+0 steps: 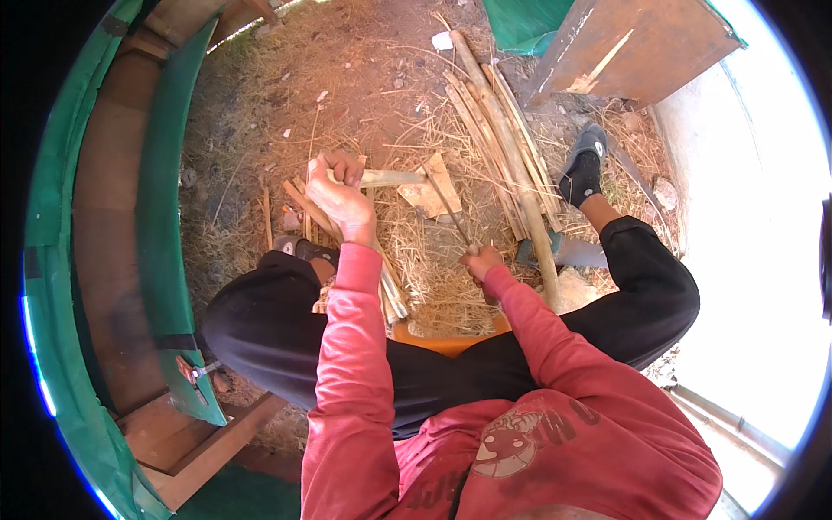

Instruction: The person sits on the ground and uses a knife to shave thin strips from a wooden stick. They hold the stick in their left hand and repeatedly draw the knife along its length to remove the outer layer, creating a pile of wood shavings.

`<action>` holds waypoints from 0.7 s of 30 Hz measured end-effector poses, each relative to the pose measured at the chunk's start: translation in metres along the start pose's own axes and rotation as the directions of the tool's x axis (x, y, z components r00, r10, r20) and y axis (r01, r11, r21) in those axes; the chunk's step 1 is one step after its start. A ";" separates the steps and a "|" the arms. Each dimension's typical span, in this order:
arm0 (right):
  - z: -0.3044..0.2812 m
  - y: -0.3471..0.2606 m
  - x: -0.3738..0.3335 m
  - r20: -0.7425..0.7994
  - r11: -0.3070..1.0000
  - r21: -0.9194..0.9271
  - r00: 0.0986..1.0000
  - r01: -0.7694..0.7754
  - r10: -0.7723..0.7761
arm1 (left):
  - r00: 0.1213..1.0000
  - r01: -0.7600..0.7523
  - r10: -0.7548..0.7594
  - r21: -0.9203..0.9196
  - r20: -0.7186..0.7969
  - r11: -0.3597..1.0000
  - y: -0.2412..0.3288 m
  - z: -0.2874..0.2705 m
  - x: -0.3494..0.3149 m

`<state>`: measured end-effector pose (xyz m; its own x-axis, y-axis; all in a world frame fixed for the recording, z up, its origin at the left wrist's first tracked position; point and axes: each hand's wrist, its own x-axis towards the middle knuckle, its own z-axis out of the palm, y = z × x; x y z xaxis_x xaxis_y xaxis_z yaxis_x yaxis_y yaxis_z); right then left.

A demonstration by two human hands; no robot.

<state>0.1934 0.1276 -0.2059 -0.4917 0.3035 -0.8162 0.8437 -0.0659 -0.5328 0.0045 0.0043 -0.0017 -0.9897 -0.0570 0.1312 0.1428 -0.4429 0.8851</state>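
My left hand (342, 192) is closed around one end of a pale wooden stick (386, 178) and holds it out level to the right. A flat wooden block (438, 198) lies on the ground under the stick's far end. My right hand (485, 263) grips the handle of a long-bladed knife (448, 204). The narrow dark blade slants up and left across the block, its tip by the stick's end. Whether the blade touches the stick I cannot tell.
Long wooden poles (498, 130) lie to the right, beside a saw-like blade (579, 252). More sticks (392, 290) lie by my left foot. Wood shavings and straw (442, 303) cover the ground. Green-covered wooden panels (165, 199) stand left; a wooden box (646, 52) stands far right.
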 end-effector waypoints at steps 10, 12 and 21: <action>0.020 0.011 -0.032 -0.051 0.986 0.035 0.985 0.164 -0.162 | 0.994 -0.014 0.004 0.087 0.108 0.996 0.005 0.003 0.012; 0.021 -0.001 -0.043 -0.118 0.995 0.011 0.988 0.104 -0.102 | 0.985 0.008 -0.026 0.100 0.172 0.995 0.005 0.002 0.011; 0.020 -0.030 -0.054 -0.346 0.783 -0.387 0.711 0.486 -0.612 | 0.988 0.009 -0.026 0.109 0.155 0.994 0.013 -0.032 0.004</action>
<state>0.1905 0.0938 -0.1508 -0.7917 0.5847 -0.1769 0.5051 0.4637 -0.7279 0.0018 -0.0302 -0.0035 -0.9799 0.0940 0.1759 0.1340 -0.3427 0.9298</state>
